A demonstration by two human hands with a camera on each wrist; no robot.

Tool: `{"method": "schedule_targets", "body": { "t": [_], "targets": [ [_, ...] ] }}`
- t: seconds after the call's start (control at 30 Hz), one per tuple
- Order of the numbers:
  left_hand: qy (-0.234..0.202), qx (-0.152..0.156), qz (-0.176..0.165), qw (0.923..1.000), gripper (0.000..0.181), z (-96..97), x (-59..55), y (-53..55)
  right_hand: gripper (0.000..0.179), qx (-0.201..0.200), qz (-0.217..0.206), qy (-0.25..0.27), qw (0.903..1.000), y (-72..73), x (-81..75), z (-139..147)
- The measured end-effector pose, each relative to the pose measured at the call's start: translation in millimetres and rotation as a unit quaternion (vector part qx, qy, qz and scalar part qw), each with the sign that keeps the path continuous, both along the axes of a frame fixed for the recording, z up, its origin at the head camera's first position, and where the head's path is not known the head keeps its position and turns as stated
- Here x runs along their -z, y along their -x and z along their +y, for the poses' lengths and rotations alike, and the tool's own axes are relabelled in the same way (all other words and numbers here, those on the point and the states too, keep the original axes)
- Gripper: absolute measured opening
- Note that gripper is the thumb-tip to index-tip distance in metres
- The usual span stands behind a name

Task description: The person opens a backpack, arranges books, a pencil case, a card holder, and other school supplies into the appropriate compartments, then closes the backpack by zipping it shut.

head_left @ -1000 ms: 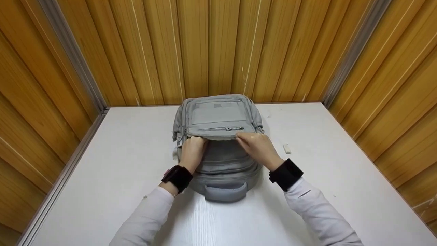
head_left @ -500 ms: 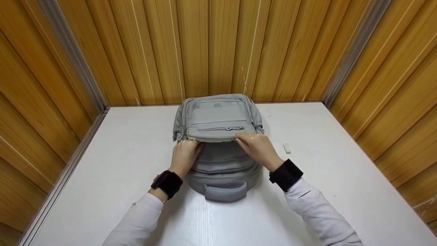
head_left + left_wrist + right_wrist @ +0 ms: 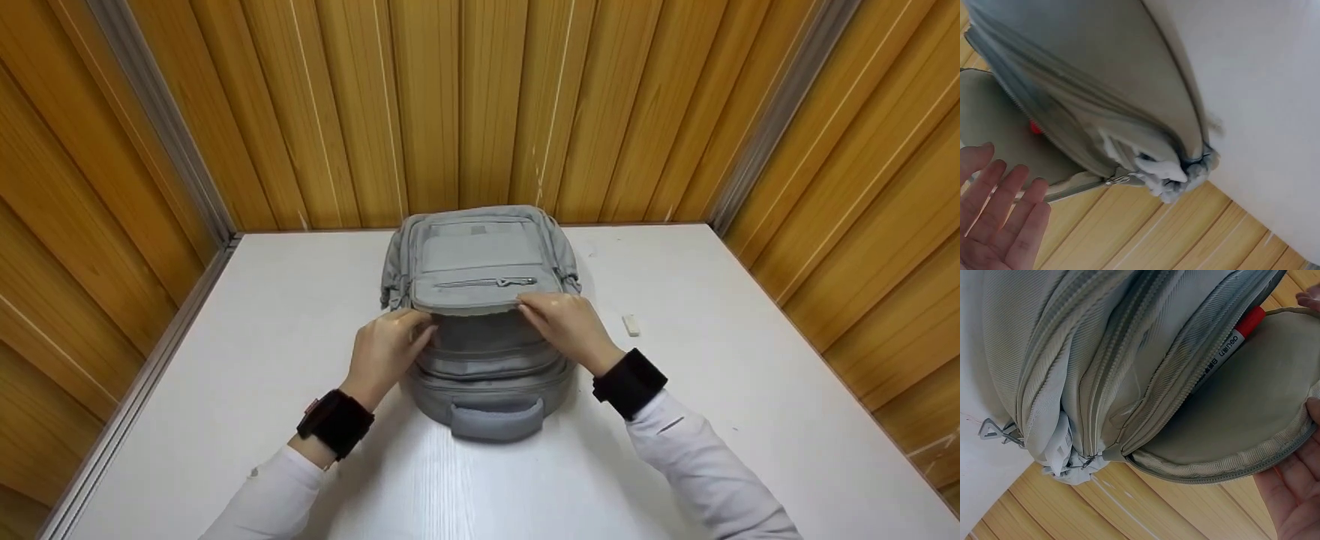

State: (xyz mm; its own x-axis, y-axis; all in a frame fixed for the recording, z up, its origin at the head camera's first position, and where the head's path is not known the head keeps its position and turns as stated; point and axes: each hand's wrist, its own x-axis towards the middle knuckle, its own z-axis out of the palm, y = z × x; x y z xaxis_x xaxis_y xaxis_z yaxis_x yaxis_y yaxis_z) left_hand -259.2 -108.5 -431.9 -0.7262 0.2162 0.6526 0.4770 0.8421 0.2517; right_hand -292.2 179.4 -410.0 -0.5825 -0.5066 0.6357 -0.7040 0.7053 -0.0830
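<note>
A grey backpack [image 3: 484, 251] lies on the white table, its carry handle [image 3: 496, 420] towards me. Its front pocket is unzipped. My right hand [image 3: 566, 322] pinches the edge of the pocket flap [image 3: 1241, 422] between thumb and fingers, keeping it lifted. At the flap's left edge is my left hand [image 3: 384, 349]; in the left wrist view its fingers [image 3: 1008, 208] are spread and only gently bent, with nothing in them. Inside the pocket, the right wrist view shows a white marker [image 3: 1224, 354] with a red cap, partly hidden by the pocket's zipped edge.
A small whitish block [image 3: 630, 325] lies on the table [image 3: 712, 390] to the right of the backpack. Wood-patterned panels [image 3: 480, 105] wall off the back and both sides. A metal zip pull [image 3: 996, 432] hangs at the backpack's side.
My left hand has come out of the pocket opening and moved left and towards me, its fingers loosening. The flap has sunk slightly. My right hand has stayed put on the flap.
</note>
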Motion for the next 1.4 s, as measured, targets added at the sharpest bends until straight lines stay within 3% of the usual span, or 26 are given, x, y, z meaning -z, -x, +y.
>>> {"method": "schedule_targets", "body": {
  "t": [0.2, 0.3, 0.7, 1.0, 1.23, 1.4],
  "targets": [
    [-0.001, 0.032, 0.068, 0.9972, 0.01, 5.5, -12.0, -3.6, 0.012, 0.003, 0.0, -0.003, 1.0, -0.8, -0.6, 0],
    [0.008, 0.044, 0.079, 0.9959, 0.012, 9.3, -12.8, -1.5, 0.012, 0.005, -0.001, -0.007, 1.0, -1.3, 0.3, 0],
    [0.021, 0.073, -0.008, 0.9971, 0.016, 22.1, -10.8, 14.1, 0.015, -0.001, -0.002, -0.01, 0.9999, -3.4, 3.2, 0],
    [-0.005, 0.073, -0.017, 0.9972, 0.012, 23.5, -10.1, 17.3, 0.02, 0.001, 0.004, 0.003, 1.0, -4.1, 7.7, 11],
    [-0.011, 0.073, -0.025, 0.9969, 0.013, 23.1, -9.1, 17.2, 0.034, 0.059, -0.013, -0.005, 0.9982, -2.6, 19.4, 42],
    [-0.012, 0.075, -0.026, 0.9968, 0.014, 22.5, -6.1, 17.2, 0.04, 0.13, -0.075, 0.008, 0.9886, 2.6, 31.6, 73]
  ]
}}
